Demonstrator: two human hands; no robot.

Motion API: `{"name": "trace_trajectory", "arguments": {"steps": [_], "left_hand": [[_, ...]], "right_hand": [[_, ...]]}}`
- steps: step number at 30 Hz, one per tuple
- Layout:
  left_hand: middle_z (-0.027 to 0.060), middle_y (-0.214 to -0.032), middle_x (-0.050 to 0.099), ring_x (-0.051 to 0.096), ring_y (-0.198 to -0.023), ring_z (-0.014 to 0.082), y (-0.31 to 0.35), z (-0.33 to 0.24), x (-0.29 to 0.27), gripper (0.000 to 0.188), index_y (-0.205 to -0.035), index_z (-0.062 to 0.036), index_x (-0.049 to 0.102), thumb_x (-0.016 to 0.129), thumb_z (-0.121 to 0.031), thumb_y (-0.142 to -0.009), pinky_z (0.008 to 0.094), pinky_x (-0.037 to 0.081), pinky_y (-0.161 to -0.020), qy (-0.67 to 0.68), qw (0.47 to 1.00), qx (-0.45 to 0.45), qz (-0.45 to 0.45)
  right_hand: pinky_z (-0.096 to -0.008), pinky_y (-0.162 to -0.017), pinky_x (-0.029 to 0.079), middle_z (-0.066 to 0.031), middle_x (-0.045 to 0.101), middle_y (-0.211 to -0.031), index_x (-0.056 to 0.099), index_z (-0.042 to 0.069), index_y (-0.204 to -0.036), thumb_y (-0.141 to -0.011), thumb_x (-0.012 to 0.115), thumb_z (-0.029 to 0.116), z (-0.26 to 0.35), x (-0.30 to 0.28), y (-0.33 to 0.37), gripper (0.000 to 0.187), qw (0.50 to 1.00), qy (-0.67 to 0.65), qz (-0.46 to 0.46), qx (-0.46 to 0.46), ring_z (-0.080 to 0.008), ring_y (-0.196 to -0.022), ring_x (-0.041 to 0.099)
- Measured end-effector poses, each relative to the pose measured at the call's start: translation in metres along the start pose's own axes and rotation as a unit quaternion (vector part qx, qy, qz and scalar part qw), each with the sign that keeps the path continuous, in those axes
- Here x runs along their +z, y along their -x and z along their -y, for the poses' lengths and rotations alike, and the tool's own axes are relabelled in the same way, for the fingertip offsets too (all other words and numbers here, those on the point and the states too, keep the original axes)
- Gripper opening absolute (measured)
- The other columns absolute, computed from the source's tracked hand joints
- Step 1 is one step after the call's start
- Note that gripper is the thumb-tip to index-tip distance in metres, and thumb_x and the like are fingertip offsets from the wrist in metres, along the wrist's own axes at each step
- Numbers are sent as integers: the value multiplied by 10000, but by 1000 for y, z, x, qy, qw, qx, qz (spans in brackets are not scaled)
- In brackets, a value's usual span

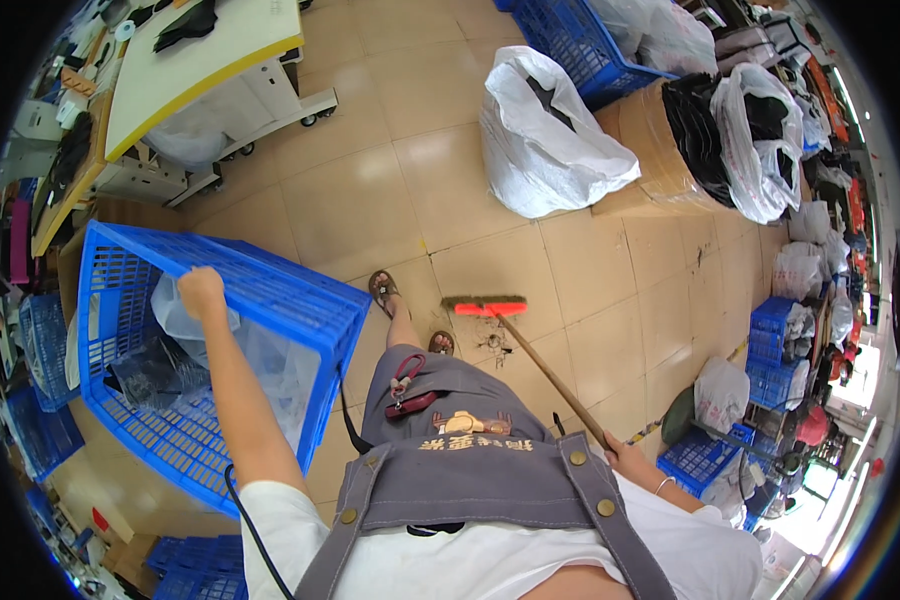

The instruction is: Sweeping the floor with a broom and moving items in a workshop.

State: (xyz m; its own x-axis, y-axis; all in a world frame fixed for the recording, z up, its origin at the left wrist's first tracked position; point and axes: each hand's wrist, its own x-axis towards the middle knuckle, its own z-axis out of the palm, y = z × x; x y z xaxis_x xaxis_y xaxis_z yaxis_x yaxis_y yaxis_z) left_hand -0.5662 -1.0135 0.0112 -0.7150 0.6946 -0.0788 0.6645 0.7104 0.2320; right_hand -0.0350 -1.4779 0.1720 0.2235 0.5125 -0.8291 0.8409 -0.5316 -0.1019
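My left hand is closed over the upper rim of a large blue plastic crate, which stands tilted at my left. Inside the crate lie clear plastic bags and a dark flat packet. My right hand is wrapped round the wooden handle of a broom, low at my right side. The broom's red head with dark bristles rests on the tiled floor ahead of my feet. Beside it lies a small patch of dark debris.
A wheeled worktable with a yellow edge stands at the far left. At the far right are an open white sack, a cardboard box and a blue crate. More blue crates and bags line the right side.
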Motion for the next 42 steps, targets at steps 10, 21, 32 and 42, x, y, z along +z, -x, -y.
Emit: {"name": "trace_trajectory", "arguments": {"steps": [10, 21, 32, 42], "left_hand": [[167, -980, 523, 516, -926, 260, -20, -1, -10, 654, -1001, 98, 445, 396, -517, -786, 344, 394, -798, 236, 931, 44, 276], [196, -684, 560, 552, -627, 361, 227, 172, -59, 278, -876, -49, 464, 453, -319, -812, 419, 422, -512, -62, 948, 276, 145], [208, -587, 537, 530, -558, 386, 193, 91, -39, 321, -807, -32, 450, 397, -348, -830, 471, 388, -485, -56, 953, 292, 64], [209, -661, 565, 555, -630, 374, 144, -16, -20, 344, -833, -17, 446, 351, -348, -846, 456, 416, -543, -20, 967, 249, 46]], "right_hand": [[-408, -639, 439, -242, 553, -776, 322, 142, -1227, -817, 406, 209, 36, -21, -168, 424, 993, 17, -119, 2, -376, -697, 541], [-425, -578, 447, -254, 547, -721, 274, 126, -1249, -815, 383, 177, -35, 49, -148, 450, 996, -11, -87, 2, -373, -602, 543], [-439, -615, 419, -248, 547, -729, 302, 88, -1230, -821, 394, 183, 18, 7, -97, 430, 994, -30, -83, -58, -377, -676, 538], [-444, -648, 424, -204, 564, -788, 377, 134, -1153, -803, 413, 180, 236, -42, -323, 355, 961, -14, -140, -238, -361, -736, 541]]}}
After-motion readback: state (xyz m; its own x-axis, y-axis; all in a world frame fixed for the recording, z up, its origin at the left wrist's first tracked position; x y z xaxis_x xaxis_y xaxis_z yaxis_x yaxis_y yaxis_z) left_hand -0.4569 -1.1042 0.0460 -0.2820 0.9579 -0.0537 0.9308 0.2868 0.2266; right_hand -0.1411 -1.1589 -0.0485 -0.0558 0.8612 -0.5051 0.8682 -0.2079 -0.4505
